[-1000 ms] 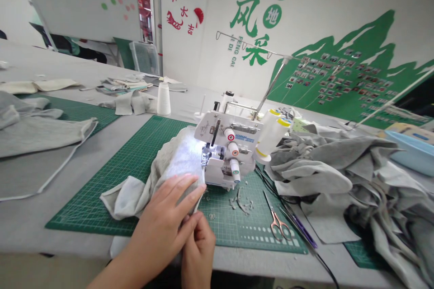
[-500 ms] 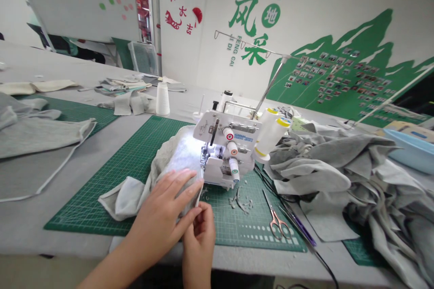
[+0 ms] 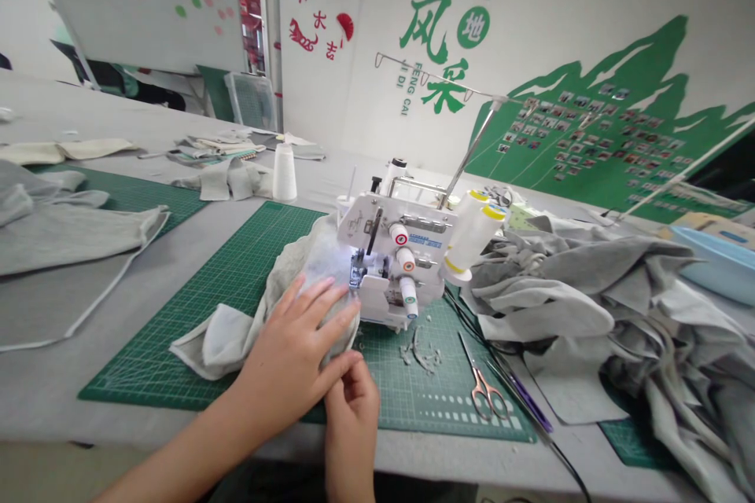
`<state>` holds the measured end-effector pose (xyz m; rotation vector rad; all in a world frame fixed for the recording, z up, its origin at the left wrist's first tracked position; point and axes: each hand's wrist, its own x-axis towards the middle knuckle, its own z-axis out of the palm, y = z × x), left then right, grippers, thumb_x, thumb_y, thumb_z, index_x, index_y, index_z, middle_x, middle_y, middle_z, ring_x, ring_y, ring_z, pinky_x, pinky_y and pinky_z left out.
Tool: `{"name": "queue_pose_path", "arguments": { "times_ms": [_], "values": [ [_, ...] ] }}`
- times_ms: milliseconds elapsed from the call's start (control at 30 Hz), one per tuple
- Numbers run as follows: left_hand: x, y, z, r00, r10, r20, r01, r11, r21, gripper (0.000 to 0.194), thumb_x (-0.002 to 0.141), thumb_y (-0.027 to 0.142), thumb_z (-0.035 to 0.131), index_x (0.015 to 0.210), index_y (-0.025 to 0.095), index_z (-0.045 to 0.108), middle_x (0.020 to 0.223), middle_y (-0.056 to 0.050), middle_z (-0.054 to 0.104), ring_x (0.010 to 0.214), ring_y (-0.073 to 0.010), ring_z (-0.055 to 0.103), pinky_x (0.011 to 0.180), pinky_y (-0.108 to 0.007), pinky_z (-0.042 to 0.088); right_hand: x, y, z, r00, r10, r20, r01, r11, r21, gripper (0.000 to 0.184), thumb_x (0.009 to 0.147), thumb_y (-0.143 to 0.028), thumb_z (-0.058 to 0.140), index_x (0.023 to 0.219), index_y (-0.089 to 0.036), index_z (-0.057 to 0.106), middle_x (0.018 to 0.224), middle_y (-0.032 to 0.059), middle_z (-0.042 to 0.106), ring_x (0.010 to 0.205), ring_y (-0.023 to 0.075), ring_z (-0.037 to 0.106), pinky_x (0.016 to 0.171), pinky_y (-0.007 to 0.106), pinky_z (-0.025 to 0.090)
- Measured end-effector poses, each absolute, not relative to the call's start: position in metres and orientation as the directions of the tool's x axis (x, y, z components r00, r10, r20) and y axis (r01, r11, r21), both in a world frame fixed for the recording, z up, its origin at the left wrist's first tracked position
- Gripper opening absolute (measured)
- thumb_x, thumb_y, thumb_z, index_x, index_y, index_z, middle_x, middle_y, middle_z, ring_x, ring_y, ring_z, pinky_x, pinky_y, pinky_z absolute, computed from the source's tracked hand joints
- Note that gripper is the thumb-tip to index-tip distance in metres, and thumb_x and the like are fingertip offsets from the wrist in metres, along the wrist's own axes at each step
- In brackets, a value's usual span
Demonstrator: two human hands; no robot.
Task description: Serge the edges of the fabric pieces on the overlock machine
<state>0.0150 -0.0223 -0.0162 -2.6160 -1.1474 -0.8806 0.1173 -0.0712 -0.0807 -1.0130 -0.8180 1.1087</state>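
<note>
The fabric [image 3: 307, 259] looks matt and soft, the sewing machine [image 3: 392, 253] smooth plastic, the scissors [image 3: 478, 378] metal

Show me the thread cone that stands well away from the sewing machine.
The plain white cone, left of the sewing machine. The two yellow-topped cones and the dark-topped spool stand right at the machine.

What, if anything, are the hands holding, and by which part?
The left hand lies flat on the gray fabric. The right hand curls at its near edge; whether it pinches there cannot be told.
</note>
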Motion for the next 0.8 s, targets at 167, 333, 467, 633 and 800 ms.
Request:
{"name": "queue_pose_path", "arguments": {
  "times_ms": [167,333,467,633,800],
  "values": [
    [0.017,-0.04,-0.013,0.548,0.594,0.588,0.656,-0.742,0.138,0.038,0.096,0.023,0.053,0.131,0.017,0.062,0.135,-0.01,0.063,0.125,-0.0271,0.055,0.108,-0.044,0.045,0.121,-0.07,-0.071,0.19,0.976,0.101,-0.275,0.152,-0.95,0.014,0.087,-0.03,0.061,0.086,-0.018,0.068,0.081,0.0005,0.066,0.076,0.0176,0.058,0.07,0.027,0.049],
    [0.012,-0.045,-0.019,0.556,0.603,0.572,0.65,-0.744,0.152,0.051,0.093,0.03,0.06,0.142,0.019,0.054,0.14,-0.009,0.06,0.127,-0.029,0.053,0.109,-0.045,0.044,0.119,-0.064,-0.07,0.272,0.956,0.113,-0.141,0.155,-0.978,0.018,0.087,-0.035,0.064,0.095,-0.019,0.069,0.082,0.0012,0.07,0.074,0.0187,0.061,0.067,0.027,0.049],
    [0.007,-0.044,-0.026,0.572,0.595,0.564,0.65,-0.749,0.131,0.054,0.094,0.037,0.06,0.145,0.021,0.05,0.147,-0.008,0.055,0.134,-0.0282,0.048,0.115,-0.045,0.039,0.123,-0.061,-0.077,0.286,0.939,0.19,0.149,0.153,-0.977,0.014,0.088,-0.026,0.061,0.099,-0.02,0.068,0.082,0.0015,0.068,0.071,0.0186,0.059,0.065,0.027,0.046],
    [0.004,-0.046,-0.031,0.559,0.589,0.583,0.652,-0.747,0.13,0.047,0.096,0.035,0.059,0.141,0.023,0.054,0.149,-0.007,0.053,0.137,-0.0268,0.046,0.117,-0.044,0.036,0.141,-0.067,-0.083,0.368,0.87,0.328,0.47,0.13,-0.873,0.014,0.077,-0.012,0.052,0.07,-0.022,0.059,0.074,0.0008,0.056,0.065,0.0185,0.052,0.06,0.028,0.039],
    [-0.01,-0.045,-0.043,0.427,0.642,0.637,0.682,-0.691,0.24,0.047,0.097,0.025,0.054,0.143,0.029,0.049,0.147,-0.007,0.054,0.137,-0.0266,0.047,0.117,-0.046,0.036,0.152,-0.077,-0.077,0.304,0.949,0.078,0.117,0.044,-0.992,0.005,0.079,-0.021,0.057,0.075,-0.021,0.059,0.06,-0.0029,0.055,0.051,0.0143,0.048,0.047,0.022,0.036]
  ]
}}
